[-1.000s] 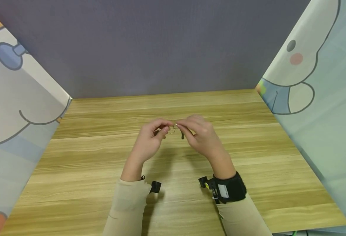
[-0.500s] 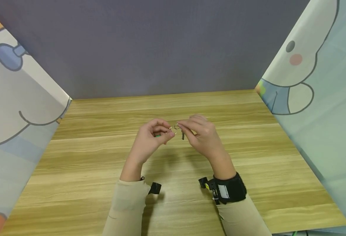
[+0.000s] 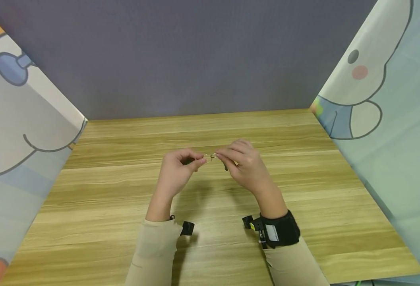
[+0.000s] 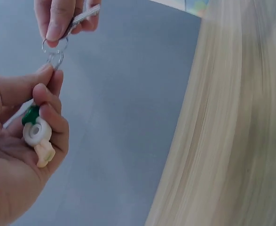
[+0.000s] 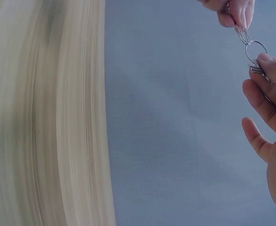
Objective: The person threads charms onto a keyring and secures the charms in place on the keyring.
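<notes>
Both hands meet above the middle of the table. My left hand (image 3: 175, 169) pinches a metal clasp ring (image 5: 242, 36) between thumb and index finger. A keychain charm (image 4: 36, 134) with green, white and peach parts hangs against its palm, partly covered by the curled fingers. Opposite it, my right hand (image 3: 243, 163) pinches a round key ring (image 5: 257, 42) at its edge. From that ring a silver key (image 4: 87, 15) sticks out beside the right fingers. The two rings overlap between the fingertips; whether they are linked I cannot tell.
The wood-grain table (image 3: 106, 190) lies below both hands. A grey panel (image 3: 195, 59) rises along its back edge, with cartoon-printed sheets (image 3: 360, 79) at the sides. A black camera strap (image 3: 279, 230) wraps the right wrist.
My left thumb reached right along the ring half a second ago and has drawn back into a pinch. The left hand sits slightly further left; the right hand has barely moved.
</notes>
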{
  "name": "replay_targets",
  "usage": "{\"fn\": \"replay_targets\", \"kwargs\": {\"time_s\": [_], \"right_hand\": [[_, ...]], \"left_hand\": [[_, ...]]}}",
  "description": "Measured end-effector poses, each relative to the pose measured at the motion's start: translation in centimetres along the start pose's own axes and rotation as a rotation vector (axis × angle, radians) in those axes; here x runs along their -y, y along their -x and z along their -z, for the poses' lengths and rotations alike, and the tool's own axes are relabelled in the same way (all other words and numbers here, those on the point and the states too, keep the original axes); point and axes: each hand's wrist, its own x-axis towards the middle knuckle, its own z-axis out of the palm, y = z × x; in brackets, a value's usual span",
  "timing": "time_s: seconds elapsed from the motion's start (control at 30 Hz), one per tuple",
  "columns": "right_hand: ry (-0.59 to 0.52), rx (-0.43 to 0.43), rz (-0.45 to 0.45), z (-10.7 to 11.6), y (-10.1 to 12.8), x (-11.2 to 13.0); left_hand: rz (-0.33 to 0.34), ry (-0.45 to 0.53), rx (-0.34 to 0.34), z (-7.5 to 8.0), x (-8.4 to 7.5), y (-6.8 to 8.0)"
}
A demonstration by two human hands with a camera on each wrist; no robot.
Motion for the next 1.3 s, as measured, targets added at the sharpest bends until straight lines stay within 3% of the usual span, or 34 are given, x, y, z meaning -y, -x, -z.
{"fn": "replay_targets", "kwargs": {"time_s": [0.2, 0.33, 0.4, 0.5, 0.57, 0.83, 0.93, 1.1, 1.3], "right_hand": [[0.017, 0.012, 0.017, 0.1, 0.1, -0.2], [0.03, 0.02, 0.044, 0.0, 0.2, -0.2], [0.031, 0.019, 0.057, -0.1, 0.2, -0.3], [0.015, 0.013, 0.061, -0.1, 0.3, -0.3], [-0.011, 0.009, 0.058, -0.2, 0.3, -0.3], [-0.213, 0.047, 0.004, 0.2, 0.1, 0.0], [-0.272, 0.043, -0.023, 0.4, 0.0, 0.2], [-0.26, 0.018, -0.064, 0.7, 0.0, 0.3], [-0.219, -0.005, -0.101, 0.9, 0.0, 0.4]], "left_hand": [[-0.126, -0.189, 0.069, 0.3, -0.1, 0.2], [-0.258, -0.295, 0.107, 0.5, -0.2, 0.4], [-0.325, -0.308, 0.125, 0.5, -0.2, 0.4], [-0.372, -0.268, 0.159, 0.4, 0.0, 0.4], [-0.357, -0.22, 0.18, 0.4, 0.2, 0.4], [-0.162, -0.102, 0.281, 1.0, 0.1, 0.6], [-0.127, -0.046, 0.33, 1.1, 0.2, 0.7], [-0.171, 0.027, 0.377, 1.2, 0.4, 0.9], [-0.286, -0.087, 0.242, 0.5, 0.0, 1.1]]}}
